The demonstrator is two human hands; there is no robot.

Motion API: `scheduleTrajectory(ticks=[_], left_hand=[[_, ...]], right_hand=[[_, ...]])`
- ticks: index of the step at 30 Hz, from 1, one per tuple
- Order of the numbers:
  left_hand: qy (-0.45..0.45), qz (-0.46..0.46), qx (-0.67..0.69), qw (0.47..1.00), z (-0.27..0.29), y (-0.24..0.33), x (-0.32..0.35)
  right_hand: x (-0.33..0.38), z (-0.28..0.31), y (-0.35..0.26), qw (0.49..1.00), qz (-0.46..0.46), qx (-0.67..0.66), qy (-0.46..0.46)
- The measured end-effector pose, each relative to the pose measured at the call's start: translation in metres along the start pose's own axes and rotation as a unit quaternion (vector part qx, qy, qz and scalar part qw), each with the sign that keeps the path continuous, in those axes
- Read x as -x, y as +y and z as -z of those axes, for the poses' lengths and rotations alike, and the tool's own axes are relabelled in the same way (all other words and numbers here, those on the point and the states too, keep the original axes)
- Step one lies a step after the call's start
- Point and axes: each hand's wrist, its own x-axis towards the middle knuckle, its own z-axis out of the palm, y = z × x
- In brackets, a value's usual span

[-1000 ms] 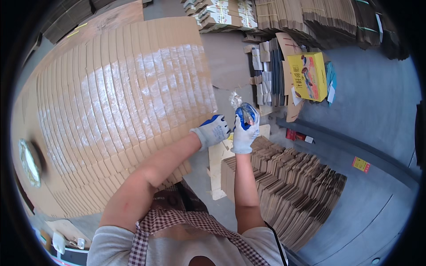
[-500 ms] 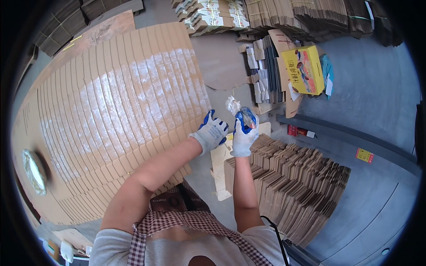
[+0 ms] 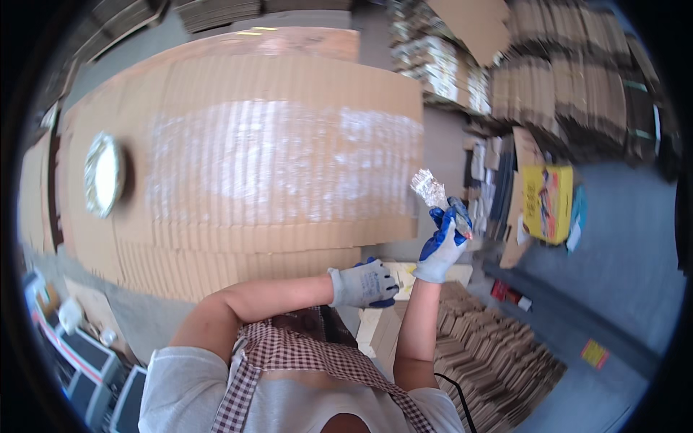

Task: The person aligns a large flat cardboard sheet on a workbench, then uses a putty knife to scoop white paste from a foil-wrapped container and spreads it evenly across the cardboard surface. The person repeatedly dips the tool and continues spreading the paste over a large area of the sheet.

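A wide stack of overlapped brown cardboard sheets [image 3: 281,234] lies in front of me, with a wet white, glue-like coat over its middle. My right hand [image 3: 442,249], in a white glove with blue coating, is closed round the handle of a brush [image 3: 430,189]. The brush's whitish, shiny bristles point up and left, close to the stack's right edge. In a matching glove, my left hand [image 3: 364,283] is near the stack's front right corner, fingers loosely bent and thumb apart. Nothing shows in it, though its palm is hidden. A round, foil-like bowl [image 3: 105,175] with white contents rests on the cardboard at left.
Bundled cardboard [image 3: 559,94] stands at the back right. A yellow box [image 3: 546,204] sits to the right, by a dark rail [image 3: 577,314] along the floor. More cardboard pieces [image 3: 491,346] stand in rows beside my right forearm.
The view has swung left, bringing the bowl further in. My left hand has drawn back from the stack's right edge toward my body. The brush stays in my right hand.
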Motion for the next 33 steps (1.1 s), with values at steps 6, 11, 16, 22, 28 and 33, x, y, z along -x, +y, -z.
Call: scheduleTrajectory(ticks=[6, 11, 16, 22, 28, 33], left_hand=[[0.166, 0.073, 0.05, 0.982, 0.042, 0.011, 0.141], [0.383, 0.288, 0.171, 0.861, 0.067, 0.035, 0.28], [0.786, 0.375, 0.237, 0.43, 0.105, 0.039, 0.422], [0.833, 0.389, 0.255, 0.3, 0.164, -0.054, 0.614], [0.673, 0.34, 0.559, 0.346, 0.203, -0.135, 0.645], [0.723, 0.336, 0.501, 0.337, 0.195, -0.133, 0.634]], right_hand=[[0.051, -0.121, -0.023, 0.963, -0.133, -0.154, -0.18], [0.136, -0.215, -0.048, 0.916, -0.166, -0.176, -0.32], [0.202, -0.304, -0.024, 0.831, -0.314, -0.298, -0.349], [0.253, -0.436, -0.002, 0.781, -0.376, -0.227, -0.444], [0.288, -0.503, 0.022, 0.771, -0.386, -0.255, -0.438], [0.303, -0.505, 0.021, 0.779, -0.371, -0.262, -0.433]])
